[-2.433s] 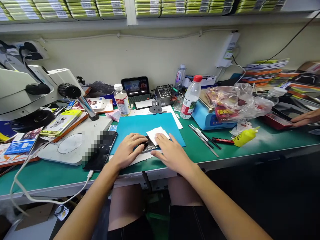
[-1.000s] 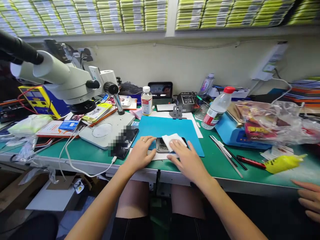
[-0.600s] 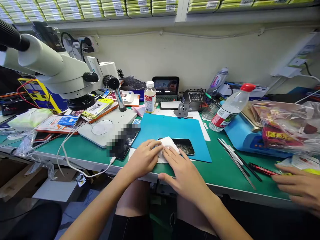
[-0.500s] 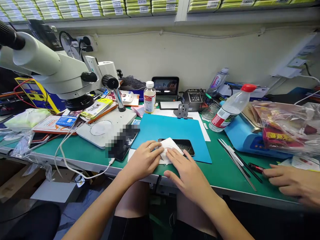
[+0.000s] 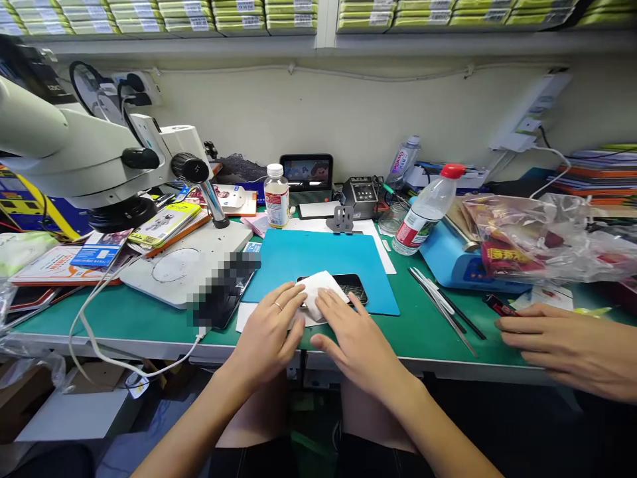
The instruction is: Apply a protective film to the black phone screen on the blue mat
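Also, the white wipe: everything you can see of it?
The white wipe looks thin, matte and creased, paper or cloth unclear, one corner pointing away from the person. It lies across part of a dark phone-like device over the blue mat. The right hand lies on it; the left hand meets its left side.

3 capped btls (image 5: 277,199), 2 flat phones (image 5: 356,285), 1 tissue (image 5: 326,280), 2 own hands (image 5: 361,342), 1 co-wkr's hand (image 5: 562,342).
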Tool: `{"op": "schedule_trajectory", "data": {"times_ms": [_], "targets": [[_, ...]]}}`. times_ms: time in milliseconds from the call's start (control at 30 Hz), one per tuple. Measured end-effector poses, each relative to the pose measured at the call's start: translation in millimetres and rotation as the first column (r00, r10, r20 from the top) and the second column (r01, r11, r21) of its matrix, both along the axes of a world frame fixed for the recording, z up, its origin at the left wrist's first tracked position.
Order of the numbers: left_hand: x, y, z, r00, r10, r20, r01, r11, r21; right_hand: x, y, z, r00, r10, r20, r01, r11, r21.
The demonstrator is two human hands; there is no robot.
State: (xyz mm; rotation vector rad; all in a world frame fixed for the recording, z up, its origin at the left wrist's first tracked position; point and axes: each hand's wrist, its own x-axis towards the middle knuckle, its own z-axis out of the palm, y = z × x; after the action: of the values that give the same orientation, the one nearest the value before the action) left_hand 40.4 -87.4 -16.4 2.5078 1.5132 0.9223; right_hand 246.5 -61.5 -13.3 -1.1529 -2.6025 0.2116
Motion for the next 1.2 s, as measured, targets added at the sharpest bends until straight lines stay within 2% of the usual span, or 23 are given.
{"op": "schedule_trajectory", "data": {"times_ms": [133,233,300,400,467,533,633,700,767,867,1033,1200], "targets": [[20,8,18.7,0.99,-0.142,0.0,0.142,0.989,0.039,-11,18,2.8,0.996,-0.078,0.048,0.075,0.995,0.059],[26,15,27.9,0.992,-0.124,-0.036,0.126,0.992,0.029,-30,12,3.4,0.999,0.036,0.026,-0.039,0.994,0.098],[26,14,29.2,0.993,-0.098,-0.062,0.099,0.995,0.004,-34,0,2.4,0.997,0.064,-0.034,-0.06,0.992,0.107],[26,12,24.9,0.988,-0.116,-0.103,0.109,0.992,-0.066,-23,-9,-1.0,0.997,0.015,-0.071,-0.009,0.997,0.077],[31,15,19.6,0.984,-0.127,-0.122,0.113,0.987,-0.114,-13,-2,-3.7,0.999,-0.031,-0.029,0.033,0.997,0.066],[40,21,13.7,0.987,-0.079,-0.141,0.059,0.989,-0.139,-7,11,-5.2,0.998,-0.062,0.02,0.061,0.996,0.071],[55,22,5.1,0.986,0.031,-0.165,-0.048,0.994,-0.101,-7,20,-5.5,0.996,-0.069,0.051,0.065,0.995,0.078],[60,12,-0.4,0.983,0.07,-0.171,-0.077,0.997,-0.033,-9,13,-6.3,0.996,-0.062,0.067,0.057,0.995,0.082],[59,0,-4.5,0.981,0.082,-0.176,-0.08,0.997,0.019,-11,0,-8.1,0.995,-0.055,0.079,0.048,0.995,0.084],[51,-8,-5.2,0.974,0.08,-0.214,-0.08,0.997,0.008,-15,-11,-11.4,0.997,-0.053,0.061,0.048,0.996,0.075],[42,4,-2.5,0.955,0.109,-0.276,-0.125,0.991,-0.041,-17,-1,-15.7,0.999,-0.049,0.005,0.049,0.998,0.031],[36,-9,-16.6,0.948,0.151,-0.281,-0.152,0.988,0.018,-15,-1,-16.8,1.0,-0.017,-0.022,0.018,0.998,0.057]]}}
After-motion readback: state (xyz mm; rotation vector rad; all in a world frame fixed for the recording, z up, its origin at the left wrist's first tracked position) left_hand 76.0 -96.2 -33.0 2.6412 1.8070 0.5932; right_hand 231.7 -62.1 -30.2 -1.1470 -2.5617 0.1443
